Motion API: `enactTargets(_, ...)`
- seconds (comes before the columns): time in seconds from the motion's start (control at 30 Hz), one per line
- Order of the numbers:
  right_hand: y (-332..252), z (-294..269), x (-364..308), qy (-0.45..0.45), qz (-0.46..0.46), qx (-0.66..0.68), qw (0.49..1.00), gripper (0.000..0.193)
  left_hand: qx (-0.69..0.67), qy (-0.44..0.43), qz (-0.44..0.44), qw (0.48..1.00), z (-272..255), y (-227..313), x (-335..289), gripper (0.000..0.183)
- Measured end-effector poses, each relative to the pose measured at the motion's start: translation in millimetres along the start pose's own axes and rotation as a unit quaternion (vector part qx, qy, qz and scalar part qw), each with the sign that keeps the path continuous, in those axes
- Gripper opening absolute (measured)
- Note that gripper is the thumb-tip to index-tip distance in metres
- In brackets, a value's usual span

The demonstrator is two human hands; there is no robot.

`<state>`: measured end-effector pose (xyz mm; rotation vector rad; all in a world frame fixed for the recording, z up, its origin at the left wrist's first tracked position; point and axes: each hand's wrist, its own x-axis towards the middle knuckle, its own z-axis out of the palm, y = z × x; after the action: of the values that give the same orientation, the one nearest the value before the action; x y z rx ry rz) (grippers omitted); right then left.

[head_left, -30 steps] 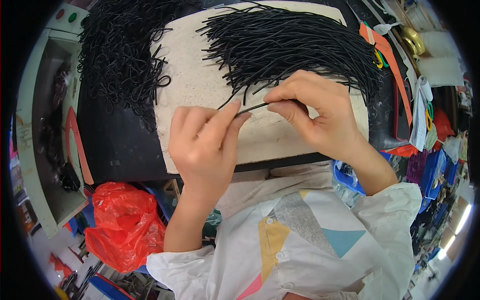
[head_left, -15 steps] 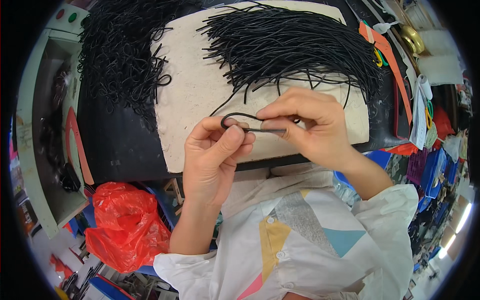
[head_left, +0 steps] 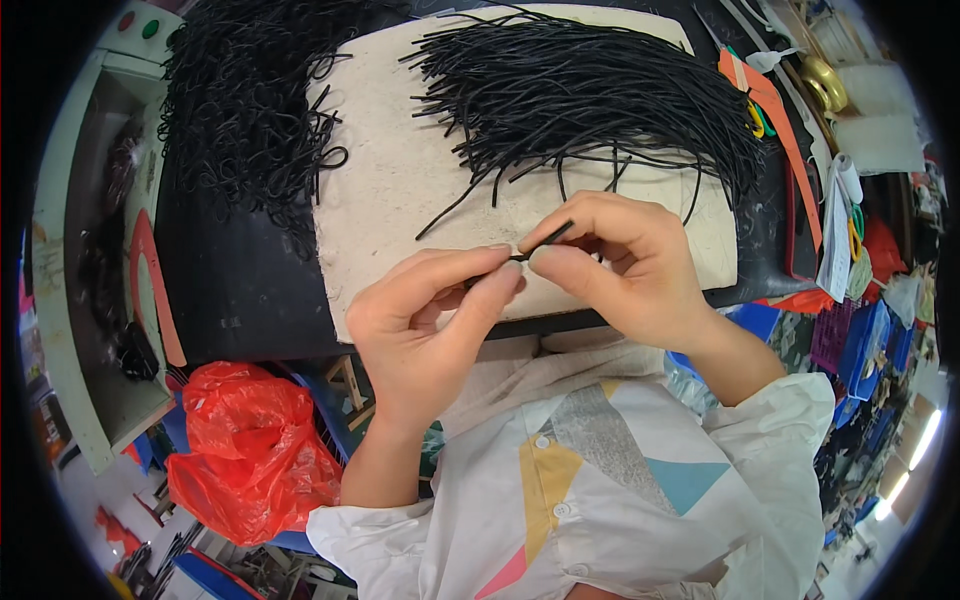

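Observation:
Between my hands is a short black cord (head_left: 551, 236), its one end sticking up past my right fingertips. My left hand (head_left: 430, 305) pinches the cord with thumb and forefinger, and most of it is hidden there. My right hand (head_left: 628, 262) grips it close by, thumb against the bent fingers. Both hands are over the near part of a pale board (head_left: 385, 190). Beyond them lies a thick bundle of straight black cords (head_left: 590, 95), with a few strands straying toward me. At the far left is a heap of looped black cords (head_left: 245, 110).
The board rests on a black table (head_left: 240, 290). A grey box-like frame (head_left: 60, 270) stands at the left, near an orange strip (head_left: 155, 290). Below the table edge hangs a red plastic bag (head_left: 250, 450). Orange strips (head_left: 775, 110) and yellow-handled scissors (head_left: 755, 118) lie at the right.
The open loop seen in the cord has drawn down out of sight between my fingers. My left hand has turned over the cord, and the cord's end now points up and right.

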<state>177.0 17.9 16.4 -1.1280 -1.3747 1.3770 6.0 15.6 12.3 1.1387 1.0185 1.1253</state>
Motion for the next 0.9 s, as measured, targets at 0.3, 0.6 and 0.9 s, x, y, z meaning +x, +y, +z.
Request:
enactTargets(0.3,-22,-26,15,0.029,-0.255,-0.431,0.865,0.015,-0.147,0.088,-0.008,0.985,-7,3,10,0.015)
enactTargets(0.6,-13,-4,21,0.023,0.072,0.247,0.966,0.012,-0.139,0.035,0.010,0.990,9,-10,12,0.020)
enactTargets(0.9,5,-2,17,0.113,-0.101,-0.083,0.985,0.025,-0.075,0.033,-0.091,0.992,6,2,7,0.013)
